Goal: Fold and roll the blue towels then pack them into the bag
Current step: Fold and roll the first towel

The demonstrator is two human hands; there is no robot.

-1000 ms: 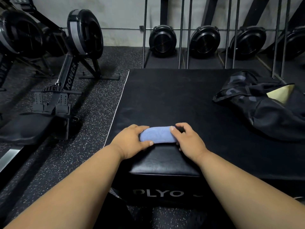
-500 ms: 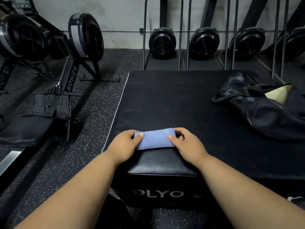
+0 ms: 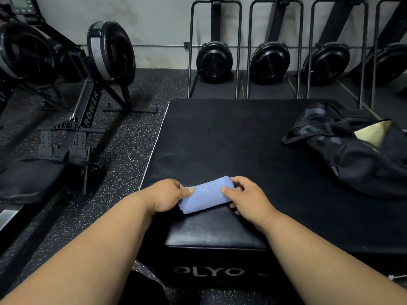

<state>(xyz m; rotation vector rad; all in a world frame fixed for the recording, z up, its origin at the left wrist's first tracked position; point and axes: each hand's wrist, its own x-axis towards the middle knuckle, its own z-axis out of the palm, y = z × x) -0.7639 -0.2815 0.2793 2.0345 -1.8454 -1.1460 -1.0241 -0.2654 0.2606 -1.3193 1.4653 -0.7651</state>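
A rolled blue towel (image 3: 206,194) lies on the top of a black plyo box (image 3: 215,234), tilted so its right end points away from me. My left hand (image 3: 164,195) grips the roll's left end, thumb on top. My right hand (image 3: 247,198) grips the right end, fingers curled over it and thumb on the near side. A black bag (image 3: 352,150) lies slumped on the black mat (image 3: 231,139) at the right, its mouth showing a pale yellow lining.
A rowing machine (image 3: 88,106) stands on the speckled floor to the left of the mat. Several upright rowers in metal racks (image 3: 214,62) line the back wall. The plyo box's front edge is close to me.
The roll has turned from level to tilted, right end farther away. Both hands stayed on its ends and shifted with it.
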